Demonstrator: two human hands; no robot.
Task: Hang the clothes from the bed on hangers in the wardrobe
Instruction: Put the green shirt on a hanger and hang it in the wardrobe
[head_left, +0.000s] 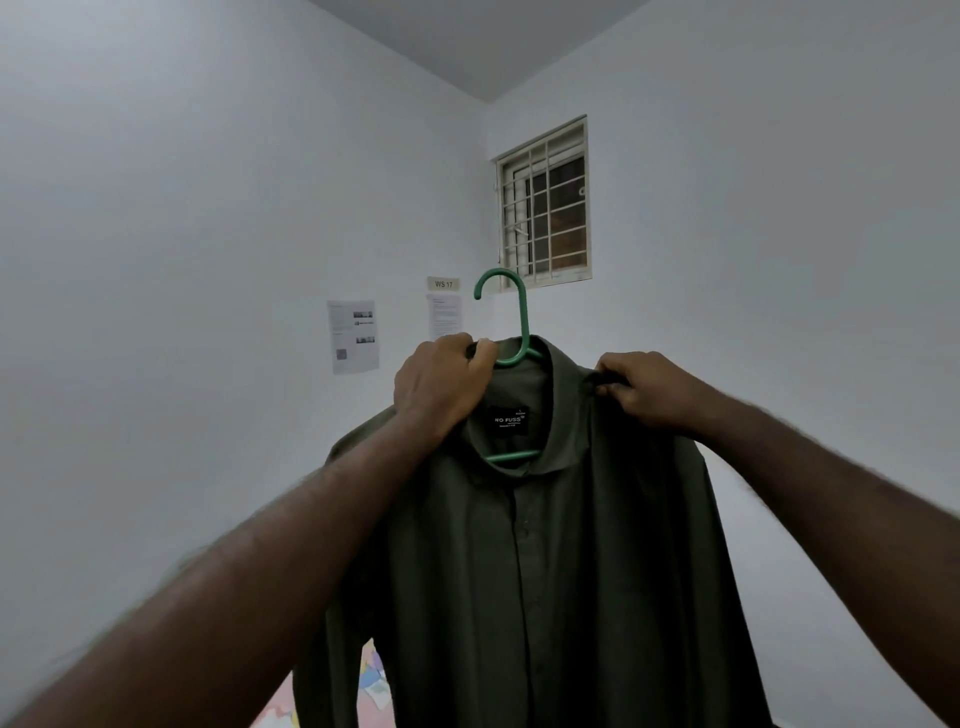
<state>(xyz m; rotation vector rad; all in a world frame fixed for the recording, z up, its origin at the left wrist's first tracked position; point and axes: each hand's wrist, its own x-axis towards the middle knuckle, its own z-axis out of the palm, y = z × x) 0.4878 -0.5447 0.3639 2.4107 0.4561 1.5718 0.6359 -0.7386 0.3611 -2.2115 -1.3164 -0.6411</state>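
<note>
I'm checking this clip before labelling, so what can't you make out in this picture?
All in the head view:
1. Hanger: its shoulders are hidden inside the shirt; only the hook and bits at the collar show.
2. Shirt hem: cut off by the bottom edge.
3. Wall sheets: print too small to read.
4. Wardrobe: out of frame.
5. Left hand: its own fingers hide whether it grips the hanger or only cloth.

Dark olive-green shirt (545, 571) with a black label (510, 417), green hanger (511, 317), white walls (182, 234), cream window grille (543, 202).

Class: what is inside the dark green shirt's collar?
A green plastic hanger and a black label show; the hanger's shoulders are covered by fabric and the left hand.
</note>
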